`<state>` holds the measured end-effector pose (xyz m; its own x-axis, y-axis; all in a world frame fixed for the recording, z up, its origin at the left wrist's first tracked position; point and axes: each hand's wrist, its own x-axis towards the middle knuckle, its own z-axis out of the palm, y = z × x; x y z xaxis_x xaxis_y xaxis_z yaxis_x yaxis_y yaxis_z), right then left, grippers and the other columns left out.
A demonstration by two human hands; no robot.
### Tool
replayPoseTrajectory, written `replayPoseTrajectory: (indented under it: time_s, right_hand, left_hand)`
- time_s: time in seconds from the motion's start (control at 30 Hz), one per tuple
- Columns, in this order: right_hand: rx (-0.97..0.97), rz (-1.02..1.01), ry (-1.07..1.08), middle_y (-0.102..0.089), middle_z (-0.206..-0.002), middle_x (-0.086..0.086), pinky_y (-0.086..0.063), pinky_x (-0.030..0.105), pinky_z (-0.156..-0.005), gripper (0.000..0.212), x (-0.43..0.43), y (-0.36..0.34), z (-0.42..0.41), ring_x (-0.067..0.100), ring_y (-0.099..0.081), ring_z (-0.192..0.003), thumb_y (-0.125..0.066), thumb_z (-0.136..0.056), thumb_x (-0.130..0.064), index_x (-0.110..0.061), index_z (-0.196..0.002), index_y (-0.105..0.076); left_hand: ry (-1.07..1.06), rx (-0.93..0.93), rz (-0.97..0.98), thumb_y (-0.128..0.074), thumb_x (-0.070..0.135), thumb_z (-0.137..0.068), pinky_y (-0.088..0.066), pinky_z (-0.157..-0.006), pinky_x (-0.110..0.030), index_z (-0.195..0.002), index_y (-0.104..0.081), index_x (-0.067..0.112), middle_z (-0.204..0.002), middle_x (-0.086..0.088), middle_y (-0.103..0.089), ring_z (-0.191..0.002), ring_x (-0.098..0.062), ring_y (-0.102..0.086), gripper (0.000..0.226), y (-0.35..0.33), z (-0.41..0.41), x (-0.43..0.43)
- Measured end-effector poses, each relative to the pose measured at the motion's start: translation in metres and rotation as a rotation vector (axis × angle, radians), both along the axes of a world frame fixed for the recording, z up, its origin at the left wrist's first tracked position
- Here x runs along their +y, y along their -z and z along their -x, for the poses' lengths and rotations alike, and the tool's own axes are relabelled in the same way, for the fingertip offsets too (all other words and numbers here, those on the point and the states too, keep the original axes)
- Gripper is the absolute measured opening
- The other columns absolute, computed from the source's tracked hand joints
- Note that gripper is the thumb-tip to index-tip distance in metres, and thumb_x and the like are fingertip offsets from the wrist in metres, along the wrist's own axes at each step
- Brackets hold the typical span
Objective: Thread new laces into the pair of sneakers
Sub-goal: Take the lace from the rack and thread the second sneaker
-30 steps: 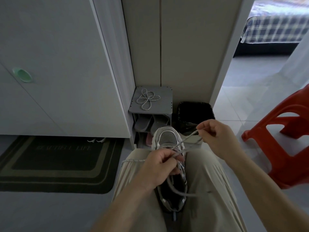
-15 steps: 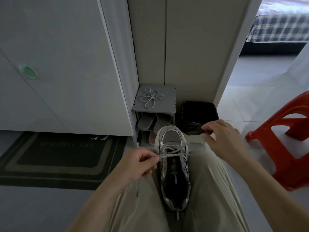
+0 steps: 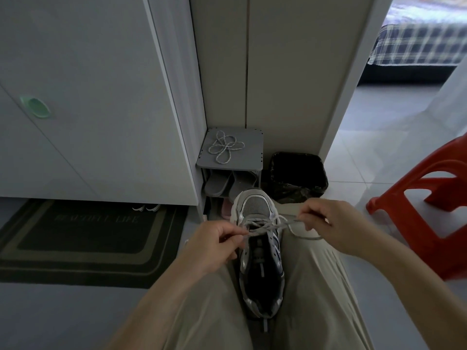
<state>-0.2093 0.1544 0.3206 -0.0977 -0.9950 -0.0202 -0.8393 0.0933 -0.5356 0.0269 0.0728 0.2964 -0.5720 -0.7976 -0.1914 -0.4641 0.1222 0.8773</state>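
- I see the sneaker (image 3: 261, 263) wedged between the person's thighs, toe pointing away.
- Just left of the sneaker, the left hand (image 3: 214, 246) has its fingers (image 3: 231, 239) pinched together on one end of the grey lace (image 3: 267, 227).
- Right of the sneaker's toe, the right hand (image 3: 328, 223) is clamped on the other end, with slack drooping onto the trouser leg (image 3: 318, 286).
- The lace crosses near the toe. I can't quite tell which eyelets it runs through.
- Beyond the sneaker, a spare lace (image 3: 225, 147) lies coiled on the shoe rack (image 3: 250, 157).

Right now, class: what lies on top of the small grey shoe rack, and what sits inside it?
On the grey rack lies a loosely coiled grey-and-white lace. Inside, grey slippers show; lower down is mostly hidden behind the white-and-grey sneaker.
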Motion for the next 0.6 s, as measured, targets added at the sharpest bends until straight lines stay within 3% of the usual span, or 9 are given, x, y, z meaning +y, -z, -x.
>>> replayPoseTrajectory:
  time_s: [0.1, 0.13, 0.2, 0.33, 0.47, 0.53, 0.6]
  right_hand:
    - [0.104, -0.123, -0.045, -0.062, -0.084, -0.019, -0.048, 0.022, -0.073, 0.010, 0.001, 0.006, -0.010, 0.000, -0.058, -0.077, -0.062, -0.083, -0.046, -0.041, -0.088, -0.054]
    - [0.071, -0.151, -0.055, -0.062, -0.086, -0.020, -0.049, 0.022, -0.076, 0.022, 0.001, 0.010, -0.017, -0.002, -0.058, -0.080, -0.065, -0.079, -0.050, -0.042, -0.097, -0.056]
    - [-0.030, -0.123, -0.058, -0.063, -0.084, -0.022, -0.051, 0.024, -0.076, 0.031, -0.002, 0.020, -0.031, -0.003, -0.059, -0.081, -0.071, -0.075, -0.048, -0.042, -0.103, -0.059]
    - [-0.054, 0.091, -0.001, -0.063, -0.072, -0.023, -0.046, 0.019, -0.067, 0.012, -0.004, 0.034, -0.031, -0.001, -0.059, -0.076, -0.071, -0.080, -0.030, -0.036, -0.090, -0.068]
    - [0.076, 0.074, 0.077, -0.063, -0.083, -0.017, -0.049, 0.027, -0.070, 0.013, -0.003, 0.042, -0.019, 0.004, -0.058, -0.078, -0.062, -0.085, -0.033, -0.039, -0.095, -0.068]
    - [0.085, 0.044, 0.064, -0.061, -0.084, -0.016, -0.049, 0.029, -0.071, 0.013, -0.003, 0.046, -0.019, 0.006, -0.058, -0.078, -0.061, -0.085, -0.031, -0.036, -0.093, -0.069]
    - [0.081, 0.044, 0.063, -0.062, -0.085, -0.013, -0.049, 0.030, -0.070, 0.011, -0.003, 0.049, -0.022, 0.008, -0.059, -0.078, -0.062, -0.084, -0.030, -0.034, -0.091, -0.069]
  left_hand:
    - [0.040, -0.024, 0.040, -0.065, 0.018, -0.089, -0.053, -0.060, -0.023, -0.086, -0.068, 0.029, -0.072, 0.009, -0.072, -0.060, -0.005, -0.064, 0.012, 0.003, 0.012, 0.008]
    - [0.032, -0.016, 0.045, -0.067, 0.021, -0.087, -0.055, -0.062, -0.024, -0.082, -0.068, 0.028, -0.071, 0.007, -0.072, -0.062, -0.007, -0.065, 0.009, 0.004, 0.018, 0.011]
    - [-0.001, -0.005, 0.089, -0.072, 0.026, -0.083, -0.054, -0.064, -0.026, -0.079, -0.069, 0.024, -0.071, 0.004, -0.071, -0.064, -0.008, -0.066, 0.005, 0.004, 0.028, 0.016]
    - [-0.060, -0.036, 0.197, -0.071, 0.034, -0.081, -0.055, -0.072, -0.031, -0.079, -0.069, 0.027, -0.074, 0.007, -0.069, -0.070, -0.006, -0.064, 0.008, 0.010, 0.038, 0.014]
    - [-0.028, -0.265, 0.547, -0.060, 0.038, -0.088, -0.036, -0.084, -0.020, -0.099, -0.070, 0.033, -0.098, 0.015, -0.057, -0.098, -0.004, -0.050, 0.016, 0.022, 0.040, 0.013]
    - [-0.008, -0.348, 0.623, -0.055, 0.039, -0.090, -0.024, -0.084, -0.021, -0.107, -0.068, 0.035, -0.105, 0.013, -0.048, -0.107, -0.008, -0.042, 0.022, 0.027, 0.043, 0.017]
    - [-0.017, -0.368, 0.666, -0.056, 0.039, -0.089, -0.022, -0.084, -0.024, -0.107, -0.069, 0.034, -0.105, 0.011, -0.043, -0.107, -0.013, -0.039, 0.023, 0.031, 0.048, 0.020]
